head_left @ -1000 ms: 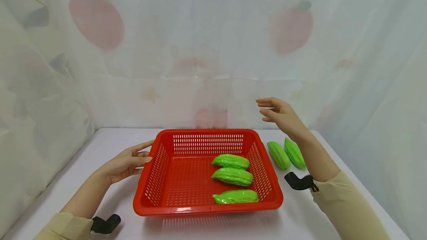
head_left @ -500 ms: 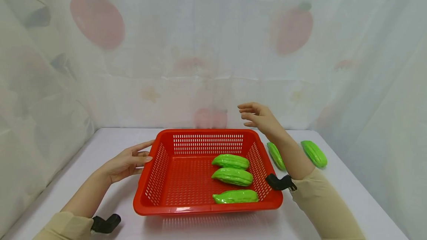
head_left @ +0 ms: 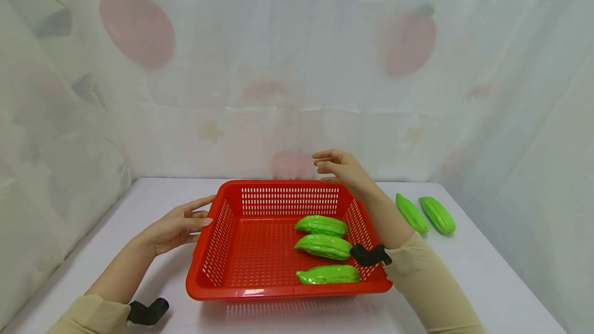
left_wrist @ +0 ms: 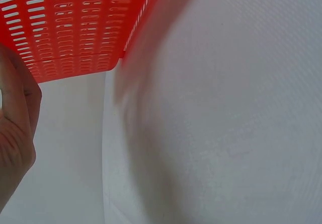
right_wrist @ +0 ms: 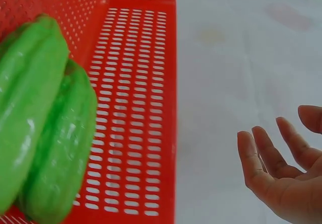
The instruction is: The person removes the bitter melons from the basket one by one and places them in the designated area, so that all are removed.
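Note:
A red perforated plastic basket (head_left: 289, 291) stands mid-table. Three glossy green bitter gourds lie along its right side: a back one (head_left: 320, 224), a middle one (head_left: 322, 246) and a front one (head_left: 328, 274). At the basket's left rim my left hand (head_left: 178, 227) holds on, thumb at the edge, other fingers partly hidden behind it. My right hand (head_left: 343, 169) hovers at the basket's back right corner, fingers relaxed and holding nothing. In the right wrist view that hand (right_wrist: 287, 171) is apart from the basket wall (right_wrist: 128, 113).
Two more bitter gourds rest on the white table right of the basket, one nearer (head_left: 412, 214) and one farther right (head_left: 437, 215). A pale curtain (head_left: 297, 66) with faded fruit prints hangs behind the table and at both sides.
My right hand has moved left and slightly down, from above the gourds on the table to the basket's back right corner. The left hand and the basket stay put.

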